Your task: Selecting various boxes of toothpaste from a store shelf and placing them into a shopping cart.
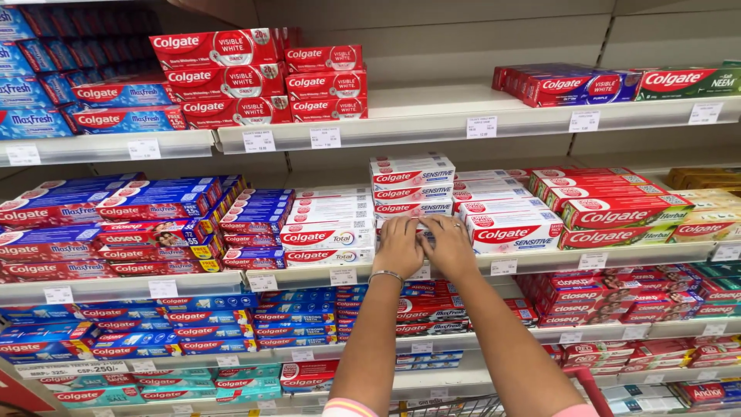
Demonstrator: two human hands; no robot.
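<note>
Both arms reach up to the middle shelf (pixel 540 262). The left hand (pixel 398 245) and right hand (pixel 450 247) lie side by side, fingers spread flat on a white-and-red box (pixel 413 225) under the stack (pixel 411 185) — pressing, not gripping, likely squaring it with the edge. Behind it sit more rows of boxes.

Both hands, left (pixel 398 249) and right (pixel 450 247), flat against white toothpaste cartons (pixel 412 191) on a shelf (pixel 540 262).

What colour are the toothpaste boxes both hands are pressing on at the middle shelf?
White with red bands; the boxes show best in the head view, its only one.
</note>
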